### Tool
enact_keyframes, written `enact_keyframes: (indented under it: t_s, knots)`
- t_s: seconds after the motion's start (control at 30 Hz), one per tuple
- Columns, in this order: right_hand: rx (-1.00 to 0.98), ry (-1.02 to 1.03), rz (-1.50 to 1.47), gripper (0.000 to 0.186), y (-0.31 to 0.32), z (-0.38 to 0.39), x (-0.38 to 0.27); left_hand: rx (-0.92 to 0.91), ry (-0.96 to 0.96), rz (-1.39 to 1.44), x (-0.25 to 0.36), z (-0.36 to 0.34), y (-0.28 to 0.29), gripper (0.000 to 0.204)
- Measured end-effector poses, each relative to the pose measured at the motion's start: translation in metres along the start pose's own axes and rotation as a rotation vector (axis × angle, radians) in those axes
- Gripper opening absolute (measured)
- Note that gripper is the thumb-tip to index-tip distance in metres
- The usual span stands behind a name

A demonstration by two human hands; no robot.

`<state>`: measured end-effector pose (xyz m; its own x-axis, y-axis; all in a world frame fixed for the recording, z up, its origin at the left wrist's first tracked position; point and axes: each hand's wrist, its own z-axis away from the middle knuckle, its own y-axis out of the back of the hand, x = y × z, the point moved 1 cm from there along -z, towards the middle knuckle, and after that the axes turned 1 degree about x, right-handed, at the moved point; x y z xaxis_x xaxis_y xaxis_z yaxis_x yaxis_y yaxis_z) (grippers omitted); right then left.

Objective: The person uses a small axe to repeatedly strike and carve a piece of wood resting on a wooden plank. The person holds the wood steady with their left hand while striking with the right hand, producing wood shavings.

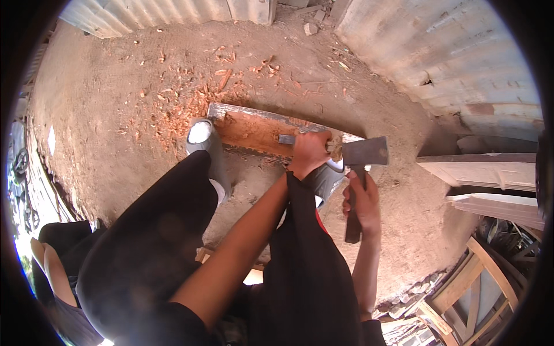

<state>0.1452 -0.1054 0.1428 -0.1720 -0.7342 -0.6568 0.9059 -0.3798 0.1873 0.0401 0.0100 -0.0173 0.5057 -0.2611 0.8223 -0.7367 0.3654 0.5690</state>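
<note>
On the ground in front of me lies a long wooden block [248, 128], hollowed and reddish inside, with worn grey edges. My left hand [311, 151] is closed around a chisel [286, 139]. Its flat metal blade points left over the hollow; the fist hides most of the handle, whose butt end faces right. Just right of it, my right hand [366, 202] grips the dark handle of a hatchet [366, 151], its broad head held up close to the chisel's butt end. My shoes [201, 134] are against the block, one near its left end, the other below my left hand.
Reddish wood chips [167, 112] are scattered over the dirt floor [92, 109]. Corrugated metal sheets [450, 63] stand at the far right. Boards [479, 173] and a wooden frame [461, 282] lie on the right. Another person's arm [55, 271] shows at the lower left.
</note>
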Motion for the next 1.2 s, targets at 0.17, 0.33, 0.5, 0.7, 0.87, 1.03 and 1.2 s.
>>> enact_keyframes:
  t_s: [0.17,0.33,0.5,0.7,0.87,1.03,1.2]
  knots:
    - [0.366,0.121,-0.271,0.031,-0.002,0.008,-0.002,0.021,-0.019,-0.009,0.000,-0.001,0.000,0.020]
    - [0.022,-0.064,-0.020,0.035,-0.002,0.006,0.007,0.043,-0.040,0.010,-0.004,0.002,-0.001,0.019]
    - [0.326,0.075,-0.270,0.033,0.000,0.012,0.011,0.048,-0.064,-0.017,-0.002,0.003,0.001,0.018]
    - [0.062,-0.056,-0.084,0.038,0.004,0.008,0.003,-0.058,0.034,-0.056,-0.007,-0.001,0.008,0.028]
    - [0.361,0.065,-0.356,0.038,0.009,0.009,0.005,-0.029,0.021,-0.028,0.001,-0.001,0.005,0.025]
    - [-0.004,-0.040,-0.026,0.034,0.003,0.006,0.003,0.026,0.018,-0.050,-0.006,0.000,0.005,0.025]
    - [0.304,0.108,-0.273,0.036,0.007,0.011,0.000,-0.015,0.029,0.009,0.000,-0.003,0.011,0.026]
